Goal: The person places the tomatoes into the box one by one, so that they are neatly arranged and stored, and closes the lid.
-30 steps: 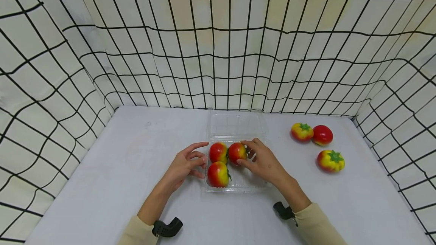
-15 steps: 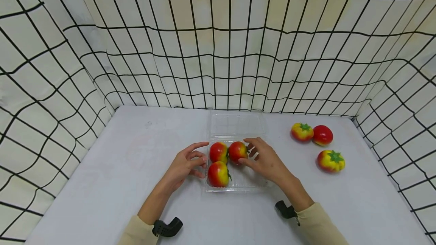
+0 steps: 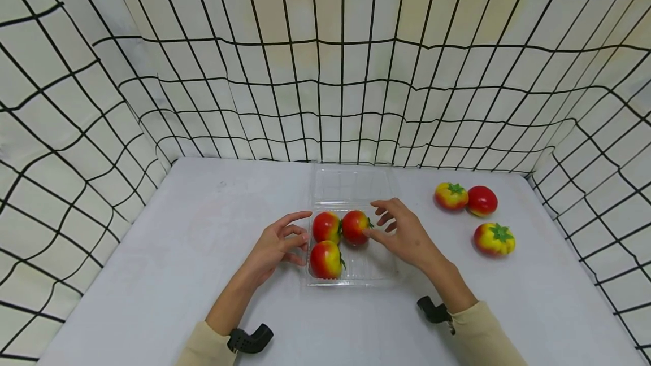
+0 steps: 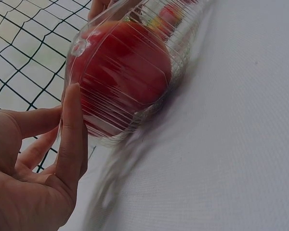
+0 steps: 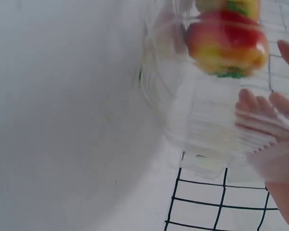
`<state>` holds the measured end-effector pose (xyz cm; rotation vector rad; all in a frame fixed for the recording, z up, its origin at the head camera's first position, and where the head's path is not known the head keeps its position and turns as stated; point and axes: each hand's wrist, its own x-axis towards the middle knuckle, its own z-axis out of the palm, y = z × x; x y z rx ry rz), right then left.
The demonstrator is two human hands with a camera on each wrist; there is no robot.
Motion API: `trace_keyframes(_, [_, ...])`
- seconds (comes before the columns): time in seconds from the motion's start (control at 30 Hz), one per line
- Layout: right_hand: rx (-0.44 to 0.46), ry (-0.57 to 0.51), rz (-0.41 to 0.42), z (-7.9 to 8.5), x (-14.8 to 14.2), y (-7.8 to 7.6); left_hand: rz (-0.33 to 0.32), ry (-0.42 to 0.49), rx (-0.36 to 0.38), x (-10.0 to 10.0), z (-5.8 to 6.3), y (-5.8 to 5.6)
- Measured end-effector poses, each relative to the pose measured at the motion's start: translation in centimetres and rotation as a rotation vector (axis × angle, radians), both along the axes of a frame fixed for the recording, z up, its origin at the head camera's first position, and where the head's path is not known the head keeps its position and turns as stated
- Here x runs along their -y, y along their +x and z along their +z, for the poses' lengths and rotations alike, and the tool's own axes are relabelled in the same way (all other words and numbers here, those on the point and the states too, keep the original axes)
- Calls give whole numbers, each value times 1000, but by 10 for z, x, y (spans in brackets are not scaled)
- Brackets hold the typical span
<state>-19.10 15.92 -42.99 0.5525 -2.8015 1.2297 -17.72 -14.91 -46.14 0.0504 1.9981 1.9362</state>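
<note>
A clear plastic clamshell box (image 3: 363, 283) lies on the white table with its lid (image 3: 354, 185) folded back. Inside are three red-and-yellow tomatoes: a back left one (image 3: 325, 227), a front left one (image 3: 326, 260) and a back right one (image 3: 354, 227). My left hand (image 3: 274, 248) rests its fingertips against the box's left wall; the left wrist view shows those fingers (image 4: 71, 132) on the ribbed plastic beside a tomato (image 4: 125, 67). My right hand (image 3: 406, 237) is spread over the box's right side, fingers parted, thumb tip close by the back right tomato.
To the right on the table are three more tomatoes: a yellow-topped one (image 3: 450, 197) against a red one (image 3: 481, 201), and another (image 3: 494, 240) nearer. Black netting (image 3: 343, 78) over white walls surrounds the table (image 3: 213, 213) at the back and sides.
My right hand has let go of the back right tomato and drawn away to the right, its fingers spreading. The tomato stays in the box. My left hand has not moved.
</note>
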Motion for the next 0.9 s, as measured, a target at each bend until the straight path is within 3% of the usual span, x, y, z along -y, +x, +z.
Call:
trace_keyframes(0.67, [-100, -19, -89, 10, -30, -4, 8, -7, 4, 0, 0, 0])
trace_keyframes(0.9, [-83, 7, -142, 14, -47, -5, 6, -2, 9, -1, 1, -1])
